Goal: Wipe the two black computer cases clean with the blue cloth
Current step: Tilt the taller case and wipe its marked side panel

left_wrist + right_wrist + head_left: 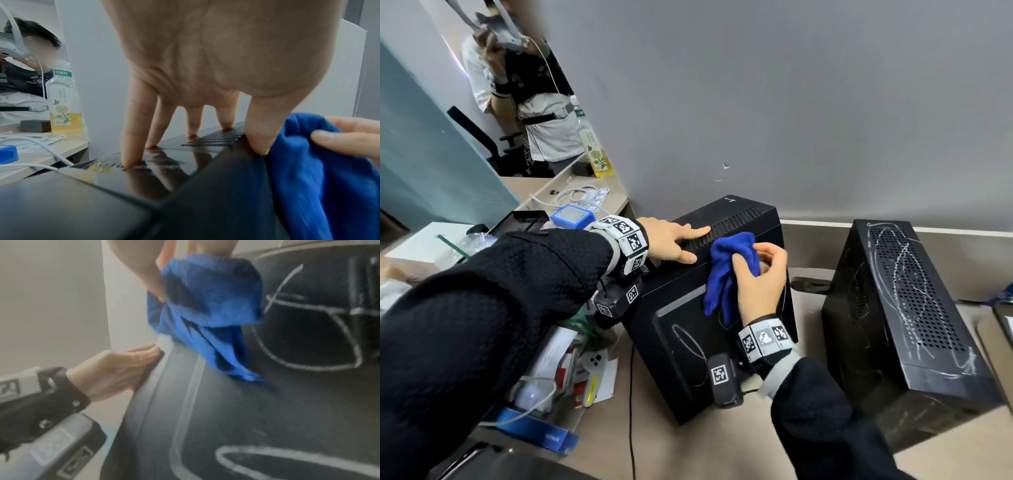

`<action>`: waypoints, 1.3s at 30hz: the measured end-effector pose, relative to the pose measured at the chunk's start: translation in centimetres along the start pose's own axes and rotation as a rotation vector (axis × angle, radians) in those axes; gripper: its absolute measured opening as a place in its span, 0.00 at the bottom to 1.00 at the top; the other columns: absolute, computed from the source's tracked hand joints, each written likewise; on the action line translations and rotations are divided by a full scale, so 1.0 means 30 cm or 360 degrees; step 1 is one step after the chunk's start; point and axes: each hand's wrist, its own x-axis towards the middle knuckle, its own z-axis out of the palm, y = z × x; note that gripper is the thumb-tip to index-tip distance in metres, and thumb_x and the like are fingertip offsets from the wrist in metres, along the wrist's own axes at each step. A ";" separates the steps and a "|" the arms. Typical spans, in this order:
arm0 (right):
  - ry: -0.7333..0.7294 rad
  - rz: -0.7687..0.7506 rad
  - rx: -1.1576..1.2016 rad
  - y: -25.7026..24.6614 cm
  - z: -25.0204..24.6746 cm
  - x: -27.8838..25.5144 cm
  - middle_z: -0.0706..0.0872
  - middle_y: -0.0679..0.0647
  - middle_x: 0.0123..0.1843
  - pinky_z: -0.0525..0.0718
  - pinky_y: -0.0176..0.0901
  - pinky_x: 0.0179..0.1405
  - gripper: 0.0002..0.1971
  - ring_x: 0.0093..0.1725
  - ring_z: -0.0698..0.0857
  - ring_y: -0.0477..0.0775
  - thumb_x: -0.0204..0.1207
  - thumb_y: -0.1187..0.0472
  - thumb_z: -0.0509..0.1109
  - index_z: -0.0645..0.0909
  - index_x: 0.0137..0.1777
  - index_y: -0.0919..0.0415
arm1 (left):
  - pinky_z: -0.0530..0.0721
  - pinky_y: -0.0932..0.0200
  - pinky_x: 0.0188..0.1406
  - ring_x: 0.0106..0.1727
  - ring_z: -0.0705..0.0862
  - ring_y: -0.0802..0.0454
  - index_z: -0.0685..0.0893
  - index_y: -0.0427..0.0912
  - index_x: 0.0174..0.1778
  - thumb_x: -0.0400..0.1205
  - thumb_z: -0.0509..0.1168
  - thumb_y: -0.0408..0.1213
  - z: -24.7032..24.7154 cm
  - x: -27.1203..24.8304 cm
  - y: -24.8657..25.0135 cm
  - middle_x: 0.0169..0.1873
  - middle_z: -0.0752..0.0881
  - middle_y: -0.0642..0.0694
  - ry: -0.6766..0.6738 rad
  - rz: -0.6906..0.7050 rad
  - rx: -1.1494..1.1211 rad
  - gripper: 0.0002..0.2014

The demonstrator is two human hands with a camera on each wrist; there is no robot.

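- The blue cloth [726, 270] was bunched up in the middle of the frame, against the top side edge of the left black case [709, 308].
- The right hand [762, 277] had its fingers curled round the cloth and held it tight.
- The loose end of the cloth hung down over the side of the case.
- The left hand [671, 241] lay on top of the same case with straight fingers, holding nothing. Its fingertips [131, 160] pressed the shiny top near the vent slots [736, 222].
- White chalky loops [688, 342] were drawn on the side of that case, below the cloth.
- The other black case [904, 329] stood well apart at the right of the frame, with white scribbles over its side full of little holes.
- Both cases sat on the tan counter [722, 452], next to a grey wall [791, 102].
- At the lower left were papers and a blue box [541, 430].
- At the upper left stood a bottle of yellow drink [594, 150], with another person [530, 102] behind it.
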 end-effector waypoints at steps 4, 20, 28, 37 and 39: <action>-0.0082 -0.0383 -0.0429 0.064 0.045 -0.072 0.77 0.51 0.57 0.74 0.33 0.62 0.11 0.59 0.77 0.46 0.73 0.56 0.72 0.84 0.54 0.56 | 0.71 0.52 0.73 0.81 0.66 0.50 0.45 0.77 0.78 0.80 0.57 0.66 0.002 -0.003 0.009 0.83 0.54 0.61 0.0017 0.0016 0.0041 0.34; -0.0828 -0.0920 -0.1342 0.120 0.044 -0.140 0.75 0.52 0.52 0.82 0.49 0.28 0.14 0.36 0.83 0.57 0.77 0.49 0.63 0.76 0.61 0.50 | 0.69 0.52 0.75 0.81 0.66 0.51 0.46 0.78 0.78 0.81 0.58 0.64 0.001 0.037 -0.041 0.83 0.55 0.60 -0.0007 0.0017 -0.0031 0.34; -0.0273 -0.0422 -0.1429 0.088 0.038 -0.002 0.78 0.57 0.53 0.76 0.47 0.31 0.13 0.37 0.83 0.63 0.76 0.54 0.67 0.80 0.58 0.55 | 0.70 0.50 0.75 0.80 0.68 0.51 0.45 0.79 0.78 0.81 0.58 0.63 -0.003 0.055 -0.058 0.83 0.56 0.62 -0.0030 -0.0024 -0.0033 0.34; -0.0323 -0.0586 -0.1611 0.073 0.070 0.063 0.77 0.59 0.46 0.67 0.42 0.23 0.11 0.29 0.79 0.61 0.69 0.57 0.73 0.80 0.49 0.60 | 0.70 0.50 0.75 0.80 0.68 0.49 0.44 0.79 0.78 0.83 0.56 0.62 0.000 0.073 -0.076 0.83 0.58 0.61 -0.0018 -0.0098 -0.0019 0.33; -0.0510 -0.0707 -0.1610 0.068 0.102 -0.004 0.76 0.58 0.42 0.65 0.40 0.20 0.11 0.25 0.77 0.59 0.66 0.58 0.76 0.79 0.45 0.62 | 0.71 0.50 0.74 0.79 0.69 0.49 0.44 0.79 0.78 0.83 0.56 0.61 -0.002 0.078 -0.080 0.83 0.59 0.61 -0.0022 -0.0102 -0.0051 0.32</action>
